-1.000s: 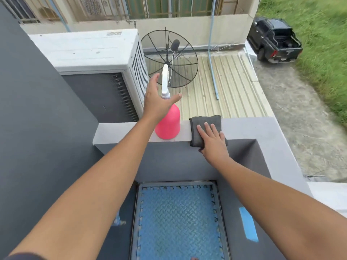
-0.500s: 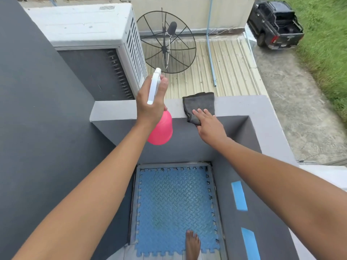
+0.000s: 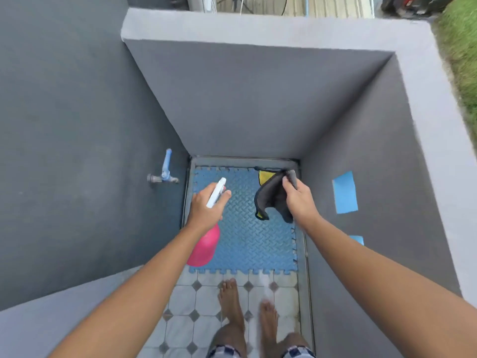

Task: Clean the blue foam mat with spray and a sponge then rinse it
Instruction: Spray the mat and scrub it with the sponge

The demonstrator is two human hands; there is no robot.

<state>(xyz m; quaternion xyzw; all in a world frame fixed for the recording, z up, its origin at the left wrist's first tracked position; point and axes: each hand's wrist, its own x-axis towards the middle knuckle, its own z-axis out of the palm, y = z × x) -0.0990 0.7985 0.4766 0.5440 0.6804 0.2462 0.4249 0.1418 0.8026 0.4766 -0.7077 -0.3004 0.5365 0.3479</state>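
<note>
The blue foam mat [image 3: 247,236] lies flat on the floor in the corner between grey walls. Above its left side my left hand [image 3: 205,211] grips a pink spray bottle [image 3: 204,250] by its white nozzle head [image 3: 216,193], which points away from me. Over the mat's far right part my right hand [image 3: 299,200] pinches a dark grey cloth with a yellow underside [image 3: 271,196], which hangs loosely from my fingers.
A blue-handled tap [image 3: 164,174] sticks out of the left wall near the mat. Blue tape patches [image 3: 344,192] mark the right wall. My bare feet [image 3: 247,303] stand on white patterned tiles [image 3: 185,301] just before the mat. A grey ledge [image 3: 258,27] tops the far wall.
Both hands lifted the spray bottle and cloth off the ledge and brought them down over the mat. My view tilted downward from the ledge to the floor.
</note>
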